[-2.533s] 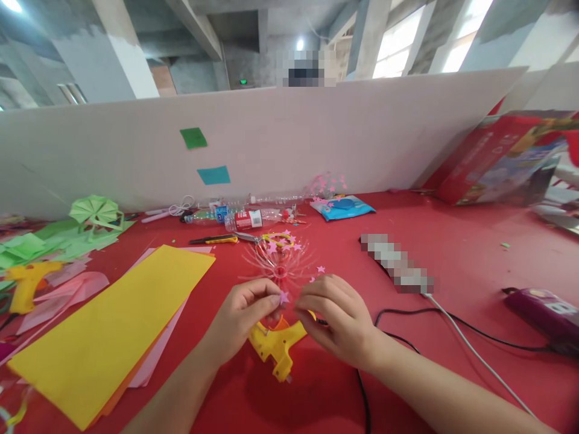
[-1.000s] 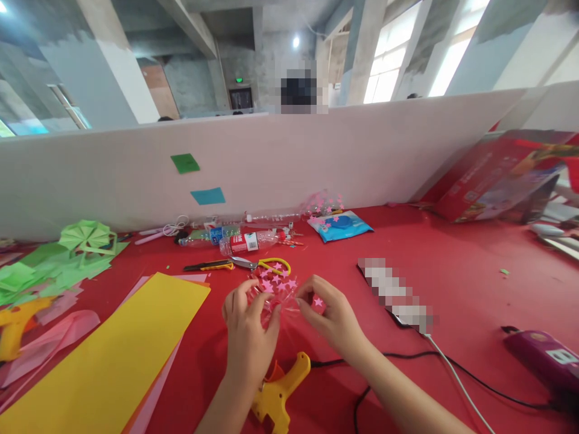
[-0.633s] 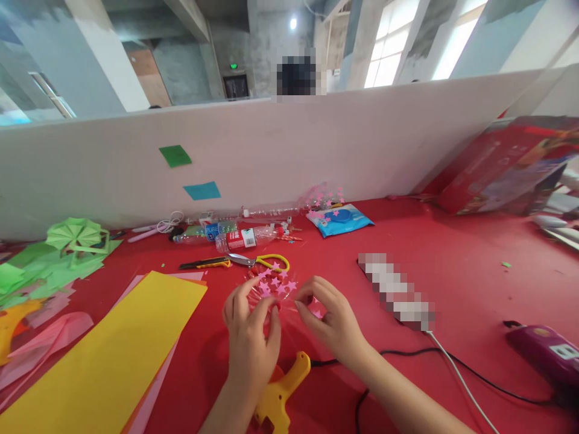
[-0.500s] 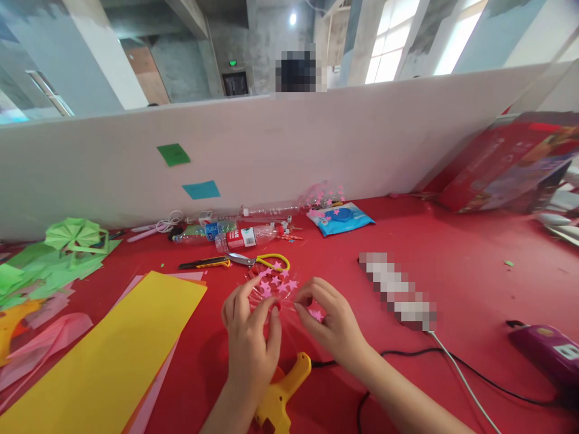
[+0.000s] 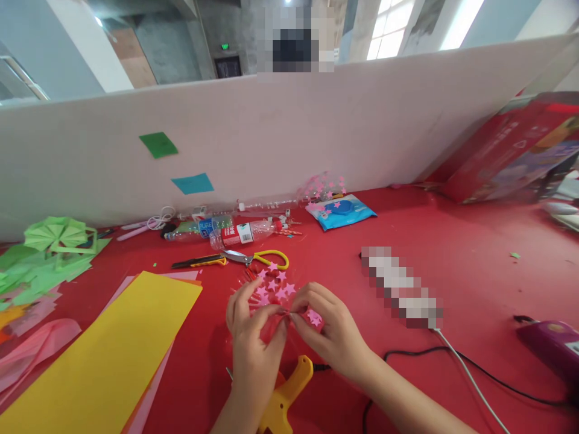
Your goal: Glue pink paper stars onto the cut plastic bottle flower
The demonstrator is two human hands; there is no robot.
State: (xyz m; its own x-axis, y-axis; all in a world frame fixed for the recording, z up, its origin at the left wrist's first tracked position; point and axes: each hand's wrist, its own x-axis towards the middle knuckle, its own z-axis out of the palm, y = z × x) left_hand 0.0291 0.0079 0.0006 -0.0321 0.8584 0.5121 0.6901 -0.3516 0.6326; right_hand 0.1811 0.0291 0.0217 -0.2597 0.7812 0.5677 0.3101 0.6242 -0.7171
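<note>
Fingers [image 5: 271, 313] of left hand [image 5: 253, 340] and right hand [image 5: 326, 322] pinch closed on fringed clear plastic [image 5: 259, 305] near pink stars [image 5: 272, 284].

We cannot make out what the left grip [image 5: 256, 337] and right grip [image 5: 332, 328] have between them. The left grip also partly hides the yellow glue gun [image 5: 292, 392], cropped by the bottom edge. Pixels mask a corded object [image 5: 400, 286] on the bench [image 5: 474, 265]; the right edge cuts off the purple tool [image 5: 549, 343].

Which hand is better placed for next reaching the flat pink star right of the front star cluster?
The right hand, I would judge: the flat pink star shows close beside it, while the left hand is farther away, leftward.
</note>
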